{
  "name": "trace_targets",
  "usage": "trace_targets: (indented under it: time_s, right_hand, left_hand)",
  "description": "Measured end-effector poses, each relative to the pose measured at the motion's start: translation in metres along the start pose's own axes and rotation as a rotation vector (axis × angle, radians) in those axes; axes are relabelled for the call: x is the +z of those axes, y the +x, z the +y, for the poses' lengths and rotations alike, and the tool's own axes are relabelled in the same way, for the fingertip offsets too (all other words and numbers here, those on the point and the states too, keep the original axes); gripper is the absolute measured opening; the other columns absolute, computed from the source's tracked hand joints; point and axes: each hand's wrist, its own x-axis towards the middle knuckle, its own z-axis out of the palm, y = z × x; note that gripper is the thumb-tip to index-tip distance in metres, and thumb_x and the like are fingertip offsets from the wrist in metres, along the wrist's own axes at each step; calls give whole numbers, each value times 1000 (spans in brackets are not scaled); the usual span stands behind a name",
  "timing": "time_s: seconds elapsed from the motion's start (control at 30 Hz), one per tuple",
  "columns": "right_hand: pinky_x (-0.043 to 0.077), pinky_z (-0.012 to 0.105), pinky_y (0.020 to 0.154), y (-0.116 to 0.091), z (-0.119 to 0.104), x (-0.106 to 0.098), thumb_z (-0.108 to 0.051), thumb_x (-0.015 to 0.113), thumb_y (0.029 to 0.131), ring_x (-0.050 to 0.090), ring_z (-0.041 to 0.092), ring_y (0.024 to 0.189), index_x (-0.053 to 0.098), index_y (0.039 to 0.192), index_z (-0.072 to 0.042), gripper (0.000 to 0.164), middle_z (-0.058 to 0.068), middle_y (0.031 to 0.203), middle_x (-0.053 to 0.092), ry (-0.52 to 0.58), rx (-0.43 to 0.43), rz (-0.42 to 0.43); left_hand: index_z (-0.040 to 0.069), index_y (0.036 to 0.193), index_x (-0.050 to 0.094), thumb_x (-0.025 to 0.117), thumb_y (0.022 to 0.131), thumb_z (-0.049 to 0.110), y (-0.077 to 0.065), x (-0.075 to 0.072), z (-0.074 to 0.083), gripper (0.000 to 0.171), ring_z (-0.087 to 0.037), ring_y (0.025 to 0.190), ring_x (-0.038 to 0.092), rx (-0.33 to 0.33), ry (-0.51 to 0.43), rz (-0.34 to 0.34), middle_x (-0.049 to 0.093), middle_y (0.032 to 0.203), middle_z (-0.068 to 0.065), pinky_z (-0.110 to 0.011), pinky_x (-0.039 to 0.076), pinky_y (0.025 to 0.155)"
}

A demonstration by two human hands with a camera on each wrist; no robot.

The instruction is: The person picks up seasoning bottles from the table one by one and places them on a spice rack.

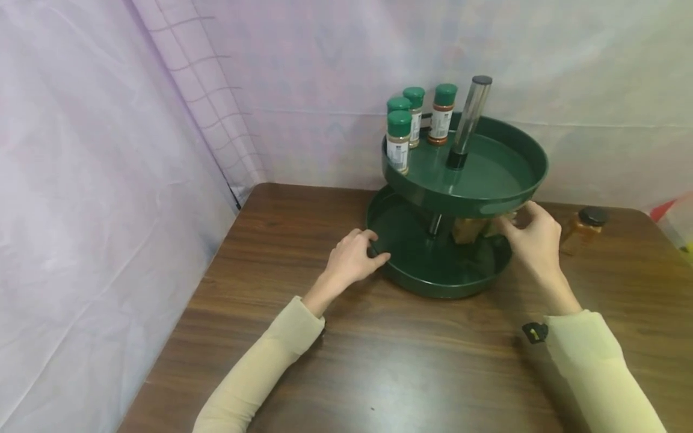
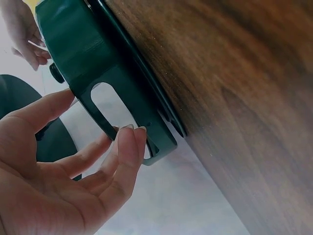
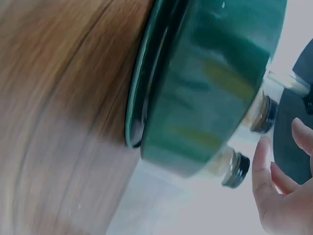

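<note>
A dark green two-tier turntable stands on the table, its tiers joined by a metal post. At the lower tier's left side, my left hand grips the rim, with fingertips at a slot-shaped cutout in the wall. My right hand is between the tiers on the right, fingers apart and nothing held in the right wrist view. Close to those fingers are two black-lidded jars on the lower tier. Seen from the head, the upper tier partly hides a jar there.
Several green-capped spice bottles stand at the left of the upper tier. To the right of the turntable, a black-lidded jar is on the wooden table. Pale cloth hangs behind and at the left. A red-and-white thing shows at the right edge.
</note>
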Motion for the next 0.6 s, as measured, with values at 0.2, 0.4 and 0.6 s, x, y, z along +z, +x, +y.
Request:
trace_targets:
  time_s: [0.2,0.4,0.6]
  right_hand:
    - [40,6,68,1,10,-17,-26,73,94,51,-21,70,70,121,-1,37,20,105,72,43,32,-3]
    - [44,6,53,4,26,-35,-30,76,92,56,-19,61,69,124,-2,43,-20,87,63,62,77,16]
    - [38,5,52,10,43,-56,-36,75,91,51,-23,59,65,129,0,53,-45,73,47,17,190,41]
  left_hand:
    - [5,132,62,72,94,39,-1,-1,-1,52,-30,105,64,-4,0,3,64,120,-13,-47,55,84]
    - [6,132,63,72,94,39,0,-1,-1,51,-29,105,64,-4,0,5,64,119,-12,-47,55,83]
    - [6,132,63,71,94,40,0,-1,-1,52,-29,105,64,-3,1,1,64,119,-11,-48,55,83]
